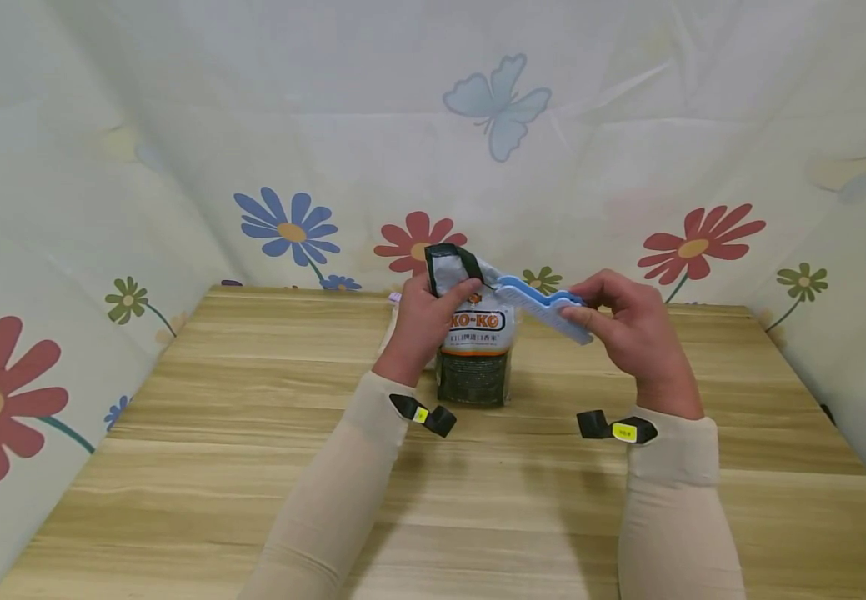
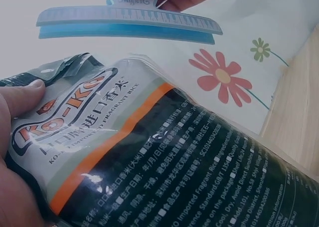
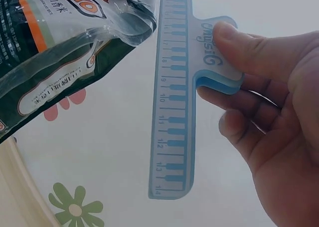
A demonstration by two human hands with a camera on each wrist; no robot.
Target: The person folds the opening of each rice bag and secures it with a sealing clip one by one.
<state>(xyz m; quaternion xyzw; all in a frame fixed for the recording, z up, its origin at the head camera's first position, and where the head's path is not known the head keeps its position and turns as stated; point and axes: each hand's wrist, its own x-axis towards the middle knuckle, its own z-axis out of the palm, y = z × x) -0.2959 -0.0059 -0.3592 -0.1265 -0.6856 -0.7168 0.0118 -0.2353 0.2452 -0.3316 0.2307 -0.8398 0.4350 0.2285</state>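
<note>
A rice bag [image 1: 475, 367] with a KO-KO label and a dark lower half stands on the table in the head view. My left hand [image 1: 423, 325] grips its upper part, thumb across the front, and the top is folded over. My right hand [image 1: 631, 329] pinches the handle of a blue bag clip [image 3: 172, 112], printed with piano keys and ruler numbers. In the left wrist view the clip [image 2: 129, 22] is held beyond the bag's top [image 2: 75, 67], apart from it there. The right wrist view shows the thumb pressing on the handle, with fingers behind.
A pale item with a purplish edge [image 1: 395, 297] shows partly behind the bag and left hand; its kind is hidden. The wood-grain table [image 1: 252, 417] meets a flower-printed cloth [image 1: 372, 158] at the back and both sides.
</note>
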